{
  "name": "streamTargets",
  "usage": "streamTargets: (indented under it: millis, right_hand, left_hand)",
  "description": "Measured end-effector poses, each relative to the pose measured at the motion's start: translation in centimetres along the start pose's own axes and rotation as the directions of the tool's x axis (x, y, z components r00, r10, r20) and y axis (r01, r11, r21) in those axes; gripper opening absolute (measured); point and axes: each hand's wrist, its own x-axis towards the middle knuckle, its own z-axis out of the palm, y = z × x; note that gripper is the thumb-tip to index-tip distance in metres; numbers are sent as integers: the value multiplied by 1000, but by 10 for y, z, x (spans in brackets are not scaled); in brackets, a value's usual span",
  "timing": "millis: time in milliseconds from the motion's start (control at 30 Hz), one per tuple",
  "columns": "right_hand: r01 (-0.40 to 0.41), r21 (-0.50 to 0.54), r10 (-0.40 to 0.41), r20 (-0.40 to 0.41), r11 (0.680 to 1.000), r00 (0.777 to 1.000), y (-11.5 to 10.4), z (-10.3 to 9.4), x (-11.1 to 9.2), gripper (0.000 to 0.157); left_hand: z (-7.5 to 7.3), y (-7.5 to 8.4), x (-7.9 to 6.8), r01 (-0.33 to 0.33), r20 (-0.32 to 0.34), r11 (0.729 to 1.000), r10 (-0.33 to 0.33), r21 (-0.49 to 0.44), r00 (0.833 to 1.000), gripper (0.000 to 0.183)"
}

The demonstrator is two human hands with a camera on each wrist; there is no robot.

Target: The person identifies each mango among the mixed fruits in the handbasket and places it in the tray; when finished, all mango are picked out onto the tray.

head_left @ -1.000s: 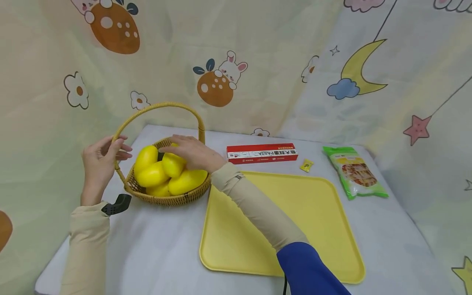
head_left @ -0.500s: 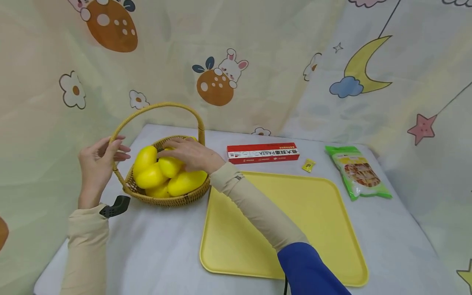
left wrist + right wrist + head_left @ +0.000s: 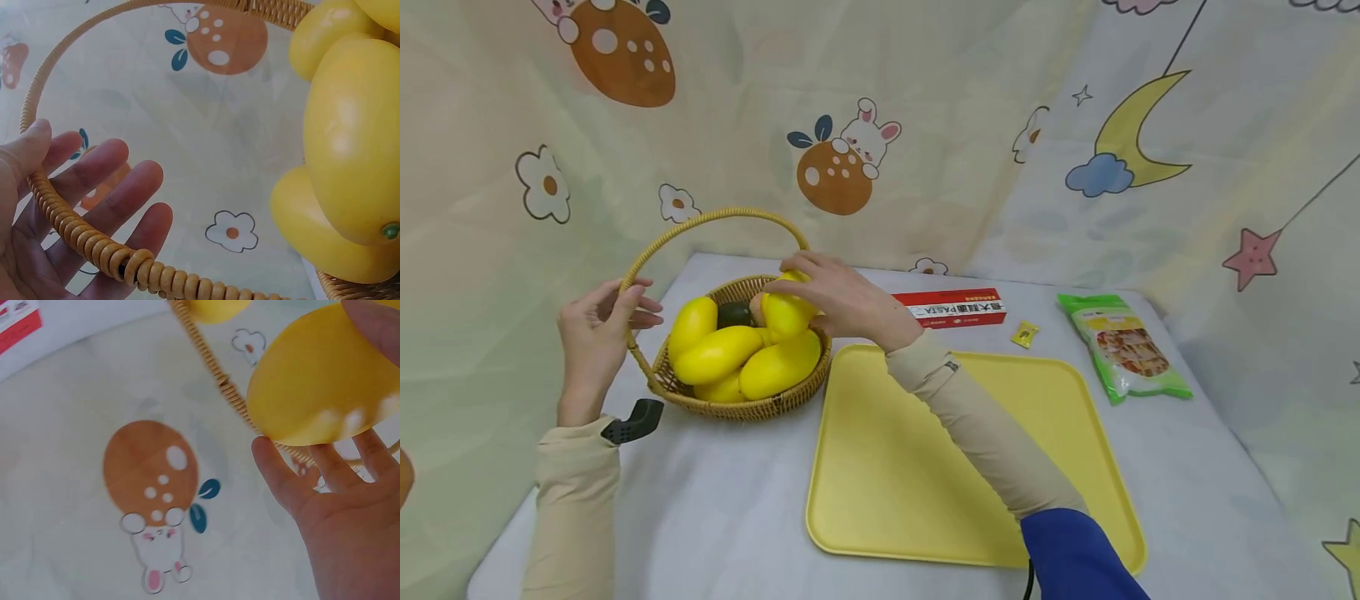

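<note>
A wicker basket (image 3: 760, 408) holds several yellow mangoes (image 3: 781, 365) and a dark green, rounded thing (image 3: 735, 314). My right hand (image 3: 857, 302) grips one mango (image 3: 325, 375) at the basket's back right, with the thumb on one side and the fingers on the other. My left hand (image 3: 597, 337) holds the left side of the arched basket handle (image 3: 94, 244) loosely. Its thumb lies on one side of the handle, and its fingers (image 3: 140, 181) extend behind it. A green stem end shows on a large mango (image 3: 356, 144) in the left wrist view.
A yellow tray (image 3: 925, 467) lies right of the basket under my right forearm. Behind it lie a red pasta box (image 3: 962, 308) and a small yellow wrapped packet (image 3: 1025, 334). A green food bag (image 3: 1126, 348) lies at the right. Patterned cloth hangs behind the table.
My right hand has moved right and slightly up with a mango, uncovering the dark green thing. An elongated mango in the basket has shifted. The left hand stays at the handle.
</note>
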Motion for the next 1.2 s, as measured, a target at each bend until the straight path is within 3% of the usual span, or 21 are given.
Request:
streamTargets:
  millis: [200,467,867,1200]
  right_hand:
    - [-14,36,16,-61,999,998,18,9,-25,62]
    - [-91,104,97,-47,990,994,31,30,-47,58]
    - [-152,126,140,97,980,985,34,88,-69,59]
    - [-169,63,155,192,984,969,24,113,-70,59]
  left_hand:
    - [-4,0,1,1,22,999,-2,45,1000,31]
    - [-7,4,2,-13,29,999,12,52,1000,29]
    - [-4,0,-3,-18,40,1000,18,10,999,29]
    - [-6,-3,-4,-2,36,1000,2,16,999,29]
